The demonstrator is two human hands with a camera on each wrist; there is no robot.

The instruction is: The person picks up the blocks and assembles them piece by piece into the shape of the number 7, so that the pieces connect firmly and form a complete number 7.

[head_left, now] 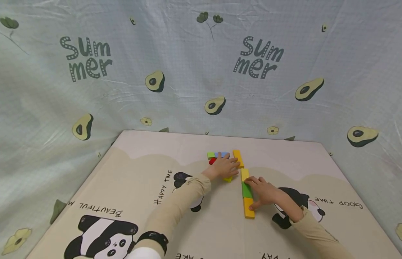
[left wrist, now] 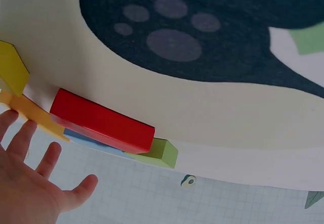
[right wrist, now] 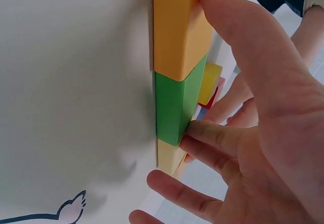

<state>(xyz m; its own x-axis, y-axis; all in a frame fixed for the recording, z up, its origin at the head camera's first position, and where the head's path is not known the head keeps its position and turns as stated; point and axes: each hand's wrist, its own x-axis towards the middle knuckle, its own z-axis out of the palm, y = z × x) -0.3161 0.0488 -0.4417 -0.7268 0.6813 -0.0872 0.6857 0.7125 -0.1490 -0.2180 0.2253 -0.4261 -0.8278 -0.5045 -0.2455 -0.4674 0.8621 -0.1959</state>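
Note:
A line of blocks runs away from me: an orange block (head_left: 249,209) nearest, then a green block (head_left: 247,190) and a pale yellow block (head_left: 244,174). Another orange block (head_left: 238,156) stands at the far end, slightly to the left. My right hand (head_left: 265,191) lies along the line's right side, its thumb on the near orange block and fingertips against the green and pale yellow ones. Fingers spread, my left hand (head_left: 223,167) reaches to the far orange block and touches it. It partly hides a red block (left wrist: 101,120) and a yellow block (head_left: 228,179).
Behind the left hand lie a blue block (head_left: 221,154) and a light green block (head_left: 211,155). The table cover (head_left: 213,223) has printed pandas and lettering. A curtain (head_left: 188,46) with avocado prints hangs behind the table's far edge.

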